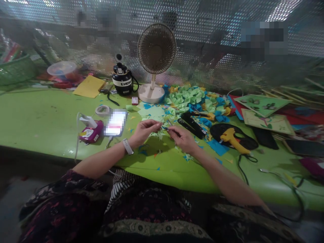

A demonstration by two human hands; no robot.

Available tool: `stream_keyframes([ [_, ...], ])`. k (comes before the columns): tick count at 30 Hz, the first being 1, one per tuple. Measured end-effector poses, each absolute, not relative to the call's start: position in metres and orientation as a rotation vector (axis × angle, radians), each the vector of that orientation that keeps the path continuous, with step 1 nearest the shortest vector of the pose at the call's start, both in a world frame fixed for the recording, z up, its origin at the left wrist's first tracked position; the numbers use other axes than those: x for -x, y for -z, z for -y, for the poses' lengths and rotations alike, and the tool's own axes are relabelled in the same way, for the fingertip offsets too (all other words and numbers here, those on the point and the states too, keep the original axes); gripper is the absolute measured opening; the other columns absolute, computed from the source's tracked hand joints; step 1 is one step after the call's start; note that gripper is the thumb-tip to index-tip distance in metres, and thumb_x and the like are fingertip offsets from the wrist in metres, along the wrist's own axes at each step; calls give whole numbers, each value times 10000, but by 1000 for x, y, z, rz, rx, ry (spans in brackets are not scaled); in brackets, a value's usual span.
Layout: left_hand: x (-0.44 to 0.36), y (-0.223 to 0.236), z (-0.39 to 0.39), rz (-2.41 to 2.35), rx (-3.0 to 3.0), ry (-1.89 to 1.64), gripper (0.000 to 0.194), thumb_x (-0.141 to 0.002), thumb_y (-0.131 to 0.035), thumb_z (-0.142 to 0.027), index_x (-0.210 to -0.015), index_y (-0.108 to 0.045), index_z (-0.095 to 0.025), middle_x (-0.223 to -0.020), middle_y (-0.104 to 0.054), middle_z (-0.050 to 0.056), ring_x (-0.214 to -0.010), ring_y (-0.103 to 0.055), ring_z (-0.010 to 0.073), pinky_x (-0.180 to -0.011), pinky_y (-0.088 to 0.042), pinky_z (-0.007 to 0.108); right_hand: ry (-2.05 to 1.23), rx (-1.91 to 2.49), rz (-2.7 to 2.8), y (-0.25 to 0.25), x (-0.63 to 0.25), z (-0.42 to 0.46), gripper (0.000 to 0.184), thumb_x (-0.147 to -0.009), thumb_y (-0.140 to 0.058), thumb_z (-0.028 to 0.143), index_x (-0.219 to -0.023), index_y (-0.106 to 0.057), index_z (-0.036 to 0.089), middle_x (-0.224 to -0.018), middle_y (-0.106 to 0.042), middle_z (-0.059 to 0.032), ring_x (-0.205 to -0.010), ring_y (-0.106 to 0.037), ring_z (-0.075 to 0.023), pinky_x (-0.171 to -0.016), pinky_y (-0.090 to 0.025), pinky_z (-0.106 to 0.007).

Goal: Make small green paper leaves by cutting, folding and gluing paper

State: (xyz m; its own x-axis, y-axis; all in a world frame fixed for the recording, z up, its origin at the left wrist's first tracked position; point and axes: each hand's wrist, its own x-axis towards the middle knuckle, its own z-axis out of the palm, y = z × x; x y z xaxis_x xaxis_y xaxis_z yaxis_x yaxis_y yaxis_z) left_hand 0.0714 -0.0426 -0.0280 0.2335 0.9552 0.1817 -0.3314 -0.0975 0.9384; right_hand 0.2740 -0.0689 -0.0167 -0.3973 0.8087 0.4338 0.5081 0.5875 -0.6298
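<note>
My left hand, with a pale watch at the wrist, is closed in a pinch over the table's middle. Facing it, my right hand is closed too, its thumb and forefinger pressed together around something slim and dark. A bit of dark blue shows between the two sets of fingertips, too small to name. Beneath and around the hands lie scraps of green and blue paper. Just beyond my right hand rests a black stapler. Behind it is a heap of folded green, blue and yellow paper pieces.
A fan and a black-and-white bottle stand at the back. Left of my hands lie a lit phone, a tape roll and a purple pouch with a charger. A yellow glue gun and decorated cards lie right.
</note>
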Motion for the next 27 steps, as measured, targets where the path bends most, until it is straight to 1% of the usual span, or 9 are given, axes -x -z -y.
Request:
stream_keyframes([
  [3,-71,28,43,-683,-1179,-1269,292,-680,-841,-419,-699,-718,-155,-641,-673,7,-564,-560,68,-571,-462,215,-522,1073,2079,16,-272,73,330,-962,-508,469,-1060,-664,196,-852,-705,-49,-743,-657,-175,-702,-527,-303],
  [6,-70,27,43,-677,-1182,-1292,288,-692,-836,-403,-665,-694,-155,-598,-646,-8,-545,-544,61,-561,-448,209,-397,1058,2073,17,-271,75,343,-931,-573,460,-1158,-651,214,-992,-724,-74,-839,-683,-203,-780,-548,-338],
  [8,-70,27,44,-689,-1197,-1292,286,-691,-835,-407,-675,-699,-156,-598,-647,-8,-545,-549,65,-561,-452,214,-307,1022,2089,19,-271,75,313,-957,-540,414,-1180,-656,227,-1051,-728,-82,-922,-690,-217,-851,-547,-361],
  [10,-70,26,44,-702,-1218,-1284,278,-668,-850,-401,-719,-722,-160,-641,-673,2,-567,-570,74,-578,-468,223,-239,1004,2101,20,-272,74,298,-985,-489,371,-1181,-670,238,-1067,-735,-80,-974,-691,-223,-884,-545,-370],
  [14,-70,26,44,-726,-1259,-1276,282,-669,-848,-406,-766,-745,-162,-671,-688,10,-589,-590,85,-597,-485,230,-207,1026,2091,21,-274,71,307,-994,-466,340,-1185,-687,243,-1062,-747,-76,-988,-700,-222,-886,-556,-367],
  [16,-70,27,43,-745,-1266,-1276,286,-690,-831,-424,-763,-744,-161,-661,-684,11,-583,-586,84,-587,-483,228,-221,1018,2094,21,-274,70,302,-993,-468,337,-1170,-695,244,-1066,-749,-74,-994,-702,-218,-893,-558,-369],
  [21,-71,31,41,-748,-1250,-1257,318,-676,-836,-445,-814,-752,-170,-733,-714,26,-631,-616,91,-612,-502,225,-293,1001,2107,19,-275,69,291,-995,-461,326,-1138,-698,238,-1081,-748,-66,-984,-706,-199,-891,-566,-359],
  [23,-71,30,42,-751,-1254,-1252,338,-666,-836,-465,-786,-741,-163,-691,-698,20,-601,-601,89,-590,-495,225,-316,996,2114,18,-274,70,286,-995,-462,320,-1138,-692,228,-1069,-750,-66,-966,-708,-192,-878,-568,-347],
  [27,-70,25,43,-778,-1272,-1277,348,-682,-822,-475,-685,-690,-153,-603,-652,2,-544,-558,77,-552,-464,216,-260,980,2118,17,-273,73,302,-948,-567,353,-1192,-665,205,-1110,-735,-91,-999,-693,-218,-886,-559,-359],
])
